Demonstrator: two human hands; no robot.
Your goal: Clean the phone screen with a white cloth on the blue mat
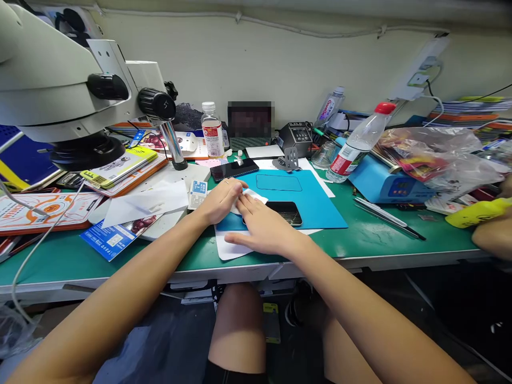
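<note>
My left hand and my right hand meet over the near left corner of a blue work mat. Together they pinch a small white wipe or packet between their fingertips. A black phone lies on the mat, partly under my right hand. White paper sticks out beneath the mat near the table edge. A second black phone rests at the mat's far left corner.
A white microscope looms at the left over boxes and leaflets. Bottles, a small station, a blue device, tweezers and plastic bags crowd the green table. Another person's arm is at the right edge.
</note>
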